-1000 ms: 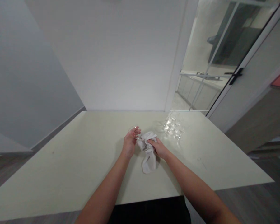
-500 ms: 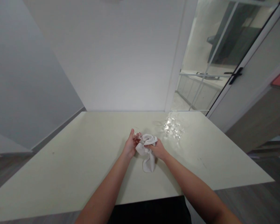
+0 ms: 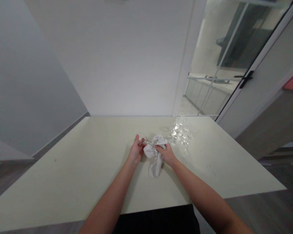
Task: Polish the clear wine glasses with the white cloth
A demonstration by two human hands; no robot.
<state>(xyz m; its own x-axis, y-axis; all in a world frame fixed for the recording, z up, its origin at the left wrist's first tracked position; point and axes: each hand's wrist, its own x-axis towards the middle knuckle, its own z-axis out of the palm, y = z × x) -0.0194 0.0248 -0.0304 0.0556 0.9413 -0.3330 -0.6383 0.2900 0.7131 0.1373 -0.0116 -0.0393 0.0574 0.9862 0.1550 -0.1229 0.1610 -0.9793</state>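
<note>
Near the middle of the table, my left hand (image 3: 136, 151) is closed around the bowl of a clear stemmed glass (image 3: 142, 138). The glass lies tilted, its stem running right toward a white cloth (image 3: 156, 165). My right hand (image 3: 167, 153) grips this cloth, bunched around the far end of the stem, with the thumb on top. One end of the cloth hangs down toward me. The glass's foot is mostly hidden in the folds.
Several clear glasses (image 3: 180, 131) stand close together at the back right of the pale table (image 3: 75, 175). A white wall (image 3: 132, 81) rises behind the table. At the right is a glazed door with a black handle (image 3: 246, 79).
The glass has turned so its stem now shows between my hands. My right hand and the cloth have shifted slightly up and to the right.
</note>
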